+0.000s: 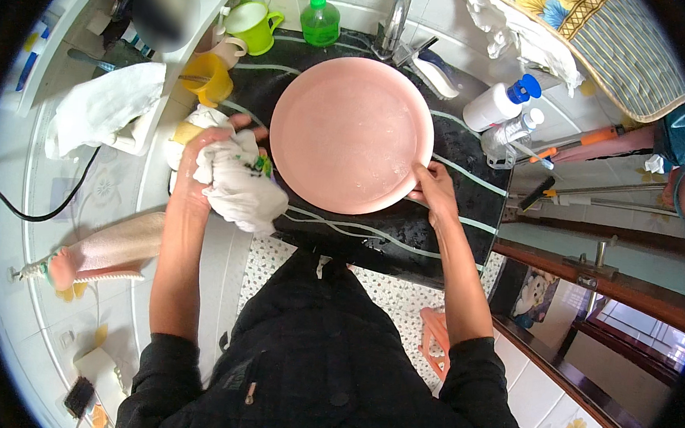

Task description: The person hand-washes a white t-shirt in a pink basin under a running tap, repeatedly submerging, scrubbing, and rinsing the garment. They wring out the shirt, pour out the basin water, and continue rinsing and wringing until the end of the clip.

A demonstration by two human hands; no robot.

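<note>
A round pink plastic basin (347, 138) with a little clear, bubbly liquid in it rests on the black countertop (341, 237) beneath the faucet (397, 17). My right hand (436, 190) grips its rim at the near right, thumb on top and fingers curled outside. To the basin's left, my left hand (205, 147) holds a bunched wet-looking white cloth (241, 190) with a small green and purple print. The cloth covers part of the palm, and the fingertips are blurred. More white and yellow fabric (185, 134) shows behind that hand.
A green soap pump bottle (320, 24), green cup (254, 27) and yellow cup (209, 79) line the back left. A scrub brush (436, 72), white bottle (493, 108) and clear bottle (506, 136) stand at the right. A white shelf (182, 45) borders the left.
</note>
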